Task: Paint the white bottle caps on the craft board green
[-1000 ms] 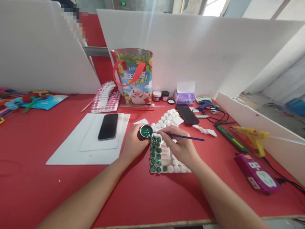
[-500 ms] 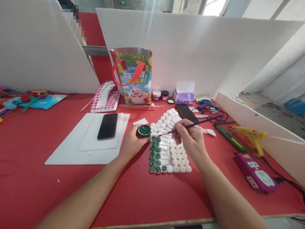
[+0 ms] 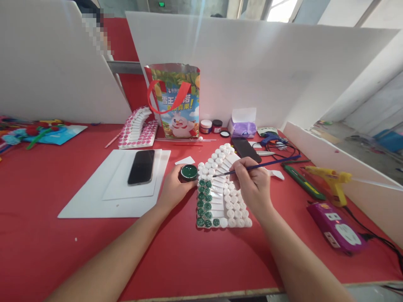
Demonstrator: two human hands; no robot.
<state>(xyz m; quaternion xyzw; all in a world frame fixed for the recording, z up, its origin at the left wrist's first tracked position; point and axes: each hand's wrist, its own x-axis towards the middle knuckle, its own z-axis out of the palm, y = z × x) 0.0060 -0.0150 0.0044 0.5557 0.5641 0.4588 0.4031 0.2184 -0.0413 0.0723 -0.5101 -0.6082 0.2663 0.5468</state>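
My left hand (image 3: 174,188) is closed around a small jar of green paint (image 3: 189,172), its open top facing up beside the craft piece. In my right hand (image 3: 252,180) is a thin blue paintbrush (image 3: 261,165), slanting down to the left. Its tip is over the upper left part of a white craft piece (image 3: 231,205) covered with rows of round rosettes; whether the bristles touch it I cannot tell. Rosettes in the lower left columns (image 3: 204,204) are dark green, the others white. Pleated white strips run through the middle.
To the left, a phone (image 3: 141,167) lies on white boards (image 3: 85,197). Behind stand a pink-and-white craft piece (image 3: 138,130), a colourful bag (image 3: 176,105) and paint jars (image 3: 206,126). At right are a dark phone (image 3: 246,149), green cutter (image 3: 302,181), yellow glue gun (image 3: 333,180) and purple power strip (image 3: 335,228).
The brush tip has moved slightly right and up from the edge of the green rosettes. My left hand still holds the jar in nearly the same place.
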